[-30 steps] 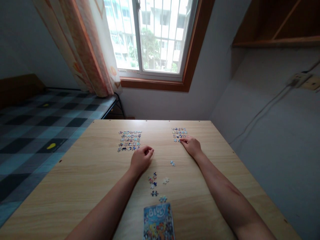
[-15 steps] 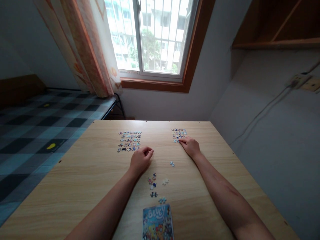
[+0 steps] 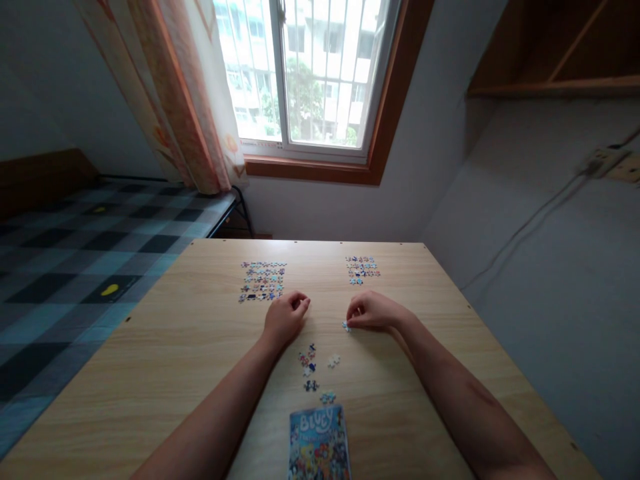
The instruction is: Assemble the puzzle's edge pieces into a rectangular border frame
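Note:
Near the table's middle, my right hand [image 3: 370, 311] has its fingertips on a light blue puzzle piece [image 3: 345, 326], pinched together at its edge. My left hand [image 3: 286, 316] rests with curled fingers just below the left block of puzzle pieces [image 3: 263, 280]; whatever its fingers hold, if anything, is hidden. A smaller block of pieces in rows [image 3: 362, 267] lies beyond my right hand. Between my forearms are several loose pieces [image 3: 307, 360], a pale piece [image 3: 334, 361], a dark piece [image 3: 311, 385] and a greenish-blue one [image 3: 328, 398].
A blue Bluey picture box [image 3: 320, 443] lies at the near edge of the view on the wooden table [image 3: 200, 373]. A bed with a checked cover [image 3: 65, 253] stands to the left. Beyond the table are a window and a curtain [image 3: 185, 100].
My right hand has moved from the lower edge of the right block back toward me, onto the light blue piece. My left hand has hardly moved.

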The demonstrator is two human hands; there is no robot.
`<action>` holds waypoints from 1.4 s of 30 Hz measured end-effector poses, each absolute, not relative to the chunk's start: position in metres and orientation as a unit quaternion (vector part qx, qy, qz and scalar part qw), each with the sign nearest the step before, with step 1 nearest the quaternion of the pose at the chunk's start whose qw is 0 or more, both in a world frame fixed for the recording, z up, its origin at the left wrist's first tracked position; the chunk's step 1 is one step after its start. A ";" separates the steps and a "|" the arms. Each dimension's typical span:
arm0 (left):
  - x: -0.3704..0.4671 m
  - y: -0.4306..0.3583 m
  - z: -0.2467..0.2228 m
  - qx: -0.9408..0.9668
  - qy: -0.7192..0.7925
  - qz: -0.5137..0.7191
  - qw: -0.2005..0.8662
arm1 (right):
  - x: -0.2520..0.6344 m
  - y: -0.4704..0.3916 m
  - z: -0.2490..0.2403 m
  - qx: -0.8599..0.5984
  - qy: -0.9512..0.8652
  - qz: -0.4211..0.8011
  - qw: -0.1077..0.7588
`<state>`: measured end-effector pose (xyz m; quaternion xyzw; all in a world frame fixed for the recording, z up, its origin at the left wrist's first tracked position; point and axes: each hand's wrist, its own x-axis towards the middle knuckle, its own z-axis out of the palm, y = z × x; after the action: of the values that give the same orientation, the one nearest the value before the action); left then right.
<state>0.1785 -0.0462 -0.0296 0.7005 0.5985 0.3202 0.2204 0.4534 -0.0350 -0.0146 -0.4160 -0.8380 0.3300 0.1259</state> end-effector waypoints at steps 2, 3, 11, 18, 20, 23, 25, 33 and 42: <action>0.179 -0.047 -0.028 0.701 0.598 0.321 0.218 | 0.447 -0.039 -0.008 -0.421 -0.840 0.335 0.074; 0.179 -0.047 -0.028 0.701 0.599 0.320 0.218 | 0.445 -0.040 -0.006 -0.428 -0.839 0.331 0.062; 0.180 -0.048 -0.026 0.698 0.600 0.318 0.229 | 0.485 -0.021 -0.015 -0.546 -0.769 0.317 0.098; 0.179 -0.046 -0.027 0.699 0.601 0.316 0.227 | 0.512 0.002 -0.037 -0.690 -0.671 0.194 0.190; 0.179 -0.046 -0.028 0.699 0.601 0.314 0.226 | 0.507 0.004 -0.043 -0.715 -0.648 0.163 0.206; 0.179 -0.046 -0.029 0.699 0.602 0.313 0.225 | 0.497 0.005 -0.048 -0.736 -0.628 0.128 0.220; 0.179 -0.046 -0.029 0.700 0.603 0.311 0.224 | 0.493 0.005 -0.050 -0.740 -0.623 0.115 0.225; 0.179 -0.046 -0.029 0.701 0.601 0.309 0.227 | 0.492 0.003 -0.052 -0.731 -0.633 0.101 0.234; 0.179 -0.047 -0.026 0.701 0.600 0.315 0.223 | 0.492 0.001 -0.048 -0.719 -0.635 0.110 0.258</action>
<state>0.1795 -0.0467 -0.0258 0.7010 0.5998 0.3146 0.2233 0.4918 0.0006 -0.0484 -0.7194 -0.6353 0.1104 0.2582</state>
